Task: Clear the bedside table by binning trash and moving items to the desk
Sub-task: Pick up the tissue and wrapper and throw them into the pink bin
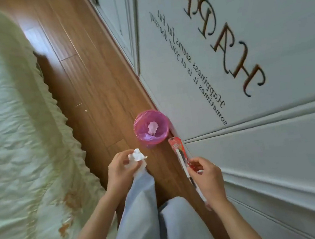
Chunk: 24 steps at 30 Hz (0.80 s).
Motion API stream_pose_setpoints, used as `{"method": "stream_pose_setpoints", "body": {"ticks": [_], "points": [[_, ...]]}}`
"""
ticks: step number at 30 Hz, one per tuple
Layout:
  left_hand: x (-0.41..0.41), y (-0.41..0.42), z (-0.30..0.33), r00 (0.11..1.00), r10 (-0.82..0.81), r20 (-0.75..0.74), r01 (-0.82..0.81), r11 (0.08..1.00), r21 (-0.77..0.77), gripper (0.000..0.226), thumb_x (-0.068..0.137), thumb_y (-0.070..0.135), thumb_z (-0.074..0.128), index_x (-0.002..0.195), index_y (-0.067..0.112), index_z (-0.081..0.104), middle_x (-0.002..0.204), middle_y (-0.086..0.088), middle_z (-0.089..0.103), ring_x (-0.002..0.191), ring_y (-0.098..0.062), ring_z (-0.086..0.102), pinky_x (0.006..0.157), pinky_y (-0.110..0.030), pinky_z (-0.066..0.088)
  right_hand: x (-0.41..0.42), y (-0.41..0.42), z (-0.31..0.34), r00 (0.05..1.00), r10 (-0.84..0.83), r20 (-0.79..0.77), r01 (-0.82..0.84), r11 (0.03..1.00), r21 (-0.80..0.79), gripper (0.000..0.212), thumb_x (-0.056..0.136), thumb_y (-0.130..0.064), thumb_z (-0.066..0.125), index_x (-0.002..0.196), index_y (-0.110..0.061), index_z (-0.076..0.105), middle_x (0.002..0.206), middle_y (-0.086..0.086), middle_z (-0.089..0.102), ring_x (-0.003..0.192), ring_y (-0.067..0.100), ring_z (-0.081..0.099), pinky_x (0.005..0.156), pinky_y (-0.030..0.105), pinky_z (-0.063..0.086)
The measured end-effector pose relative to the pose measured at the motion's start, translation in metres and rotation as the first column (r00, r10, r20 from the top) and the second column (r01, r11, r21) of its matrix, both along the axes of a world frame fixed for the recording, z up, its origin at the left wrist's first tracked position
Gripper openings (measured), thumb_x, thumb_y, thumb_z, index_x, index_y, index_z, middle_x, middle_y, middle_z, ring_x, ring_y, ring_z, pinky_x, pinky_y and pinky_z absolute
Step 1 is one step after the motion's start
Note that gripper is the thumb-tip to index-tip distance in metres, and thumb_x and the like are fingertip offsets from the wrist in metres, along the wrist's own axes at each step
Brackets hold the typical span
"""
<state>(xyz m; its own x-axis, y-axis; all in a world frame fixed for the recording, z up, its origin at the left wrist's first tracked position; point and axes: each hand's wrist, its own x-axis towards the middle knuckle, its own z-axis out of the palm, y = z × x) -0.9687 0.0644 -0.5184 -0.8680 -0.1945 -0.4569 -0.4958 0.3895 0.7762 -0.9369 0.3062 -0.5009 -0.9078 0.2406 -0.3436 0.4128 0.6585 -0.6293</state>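
Crumpled tissue (137,155) pinched in left hand (119,169), short of pink-lined bin (151,127) on floor, likely about to be dropped in. Right hand (207,176) grips red wrapper (183,159), likely next for binning.

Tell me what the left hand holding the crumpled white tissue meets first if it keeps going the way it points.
Probably the pink-lined bin on the wooden floor: the left hand with its crumpled white tissue points up-frame toward it, nothing between, though depth is unclear.

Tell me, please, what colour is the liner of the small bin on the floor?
Pink: the thin plastic liner, clearest in the head view.
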Motion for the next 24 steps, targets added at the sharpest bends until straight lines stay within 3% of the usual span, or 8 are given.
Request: {"method": "stream_pose_setpoints", "body": {"ticks": [3,10,16,20,24], "points": [[-0.042,0.002,-0.054,0.998,-0.050,0.045,0.053,0.996,-0.065,0.029,0.080,0.019,0.073,0.107,0.014,0.066,0.100,0.005,0.059,0.087,-0.011,0.057,0.070,-0.013,0.041,-0.037,-0.006,-0.048,1.000,-0.014,0.019,0.014,1.000,0.013,0.016,0.076,-0.018,0.074,0.090,-0.025,0.069,0.080,-0.011,0.070,0.070,0.003,0.064,0.066,0.029,0.055],[-0.120,0.032,-0.205,0.984,-0.108,0.144,0.122,0.989,-0.086,0.024,0.082,0.027,0.067,0.105,0.022,0.065,0.103,0.005,0.058,0.093,-0.013,0.056,0.079,-0.029,0.046,-0.113,0.000,-0.170,0.994,-0.096,0.051,0.095,0.995,0.022,0.018,0.075,-0.016,0.074,0.089,-0.026,0.069,0.080,-0.010,0.071,0.071,0.010,0.066,0.070,0.031,0.055],[-0.165,0.062,-0.311,0.980,-0.140,0.144,0.161,0.977,-0.143,0.035,0.084,0.031,0.065,0.116,0.017,0.061,0.111,0.000,0.057,0.096,-0.017,0.054,0.076,-0.029,0.039,-0.155,0.006,-0.253,0.995,-0.043,0.094,0.041,0.999,0.029,0.015,0.076,-0.015,0.072,0.089,-0.022,0.068,0.078,-0.008,0.069,0.071,0.008,0.065,0.068,0.025,0.051],[-0.184,0.071,-0.359,0.950,-0.239,0.203,0.285,0.927,-0.242,0.043,0.088,0.034,0.057,0.125,0.013,0.055,0.120,-0.008,0.058,0.109,-0.026,0.053,0.084,-0.036,0.043,-0.176,0.012,-0.289,0.990,-0.062,0.125,0.060,0.998,0.024,0.015,0.076,-0.013,0.071,0.088,-0.022,0.068,0.071,-0.012,0.065,0.067,0.004,0.063,0.069,0.026,0.053],[-0.197,0.073,-0.380,0.898,-0.357,0.257,0.433,0.822,-0.370,0.047,0.090,0.034,0.053,0.129,0.008,0.048,0.126,-0.013,0.057,0.113,-0.034,0.052,0.090,-0.043,0.043,-0.193,0.011,-0.314,0.982,-0.044,0.182,0.044,0.999,0.007,0.016,0.076,-0.011,0.069,0.089,-0.021,0.068,0.074,-0.008,0.067,0.070,0.010,0.064,0.072,0.033,0.055]]}}
